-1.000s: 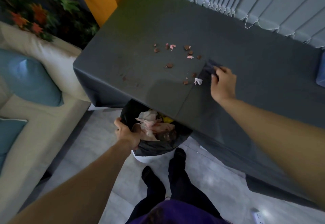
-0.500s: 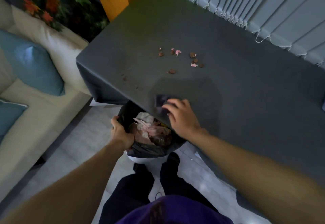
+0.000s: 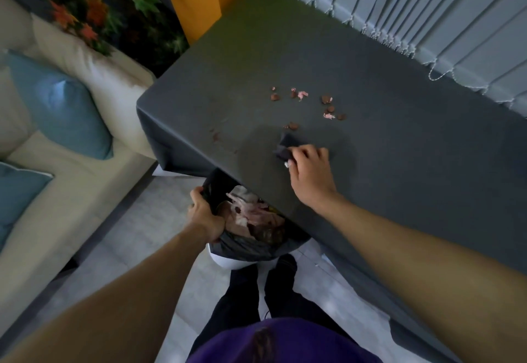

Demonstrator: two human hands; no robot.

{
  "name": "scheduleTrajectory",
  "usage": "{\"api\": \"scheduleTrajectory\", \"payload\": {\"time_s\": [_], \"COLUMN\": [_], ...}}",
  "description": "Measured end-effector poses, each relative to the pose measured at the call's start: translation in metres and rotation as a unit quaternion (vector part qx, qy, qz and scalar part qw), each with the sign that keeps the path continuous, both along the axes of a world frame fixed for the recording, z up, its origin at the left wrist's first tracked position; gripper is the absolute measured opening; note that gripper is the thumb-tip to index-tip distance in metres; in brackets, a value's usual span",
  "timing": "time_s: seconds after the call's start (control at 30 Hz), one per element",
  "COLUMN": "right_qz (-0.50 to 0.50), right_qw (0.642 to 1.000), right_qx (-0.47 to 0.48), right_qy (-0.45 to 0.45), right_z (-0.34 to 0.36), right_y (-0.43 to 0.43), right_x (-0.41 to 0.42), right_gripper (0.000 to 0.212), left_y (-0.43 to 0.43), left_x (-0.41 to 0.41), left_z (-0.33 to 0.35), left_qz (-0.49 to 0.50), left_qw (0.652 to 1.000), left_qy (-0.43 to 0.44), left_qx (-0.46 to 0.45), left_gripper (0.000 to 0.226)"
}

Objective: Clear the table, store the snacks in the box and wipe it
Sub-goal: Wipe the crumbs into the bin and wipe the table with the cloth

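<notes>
1. We look down on a table (image 3: 370,177) draped in a dark grey cloth that fills most of the view, with vertical blinds (image 3: 427,11) along its far edge
2. To our left stands a cream sofa (image 3: 71,191) with blue cushions (image 3: 60,106), and behind it hang orange and green leaves (image 3: 94,11)
3. Tucked partly under the near table edge is a bin (image 3: 245,228) lined with a black bag and holding crumpled pinkish wrappers and other rubbish
4. Our left hand (image 3: 204,217) is curled tight around the bin's near rim, gripping the bag edge
5. Our right hand (image 3: 309,174) rests on the tabletop just beyond the bin, fingers closed around a dark wiping cloth (image 3: 286,147) that presses on the table; a small white scrap shows under the knuckles
6. Just beyond the cloth, brown snack crumbs and pink bits (image 3: 308,106) lie scattered on the table, apart from the hand
</notes>
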State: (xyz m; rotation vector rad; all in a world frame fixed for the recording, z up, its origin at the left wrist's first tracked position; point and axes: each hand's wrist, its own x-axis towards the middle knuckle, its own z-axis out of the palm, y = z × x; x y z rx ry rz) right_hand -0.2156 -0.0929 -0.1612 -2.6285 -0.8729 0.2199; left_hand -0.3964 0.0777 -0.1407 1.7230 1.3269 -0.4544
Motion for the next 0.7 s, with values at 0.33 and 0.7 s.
{"api": "scheduleTrajectory", "payload": {"time_s": [0.33,0.7], "right_qz": [0.072,-0.022], "right_qw": [0.983,0.996], "right_qx": [0.152,0.017], "right_qy": [0.077,0.090], "right_z": [0.009,0.011], "right_y": [-0.003,0.049], "right_x": [-0.008,0.066], "right_gripper": [0.013,0.025], "left_y": [0.008,0.014], "left_x": [0.003,0.004], "left_z": [-0.004,-0.011], "left_qz": [-0.016,-0.017], "left_qw": [1.000,1.000], "left_qy": [0.017,0.022], "left_qx": [-0.004,-0.011], "left_gripper": [0.073,0.071]}}
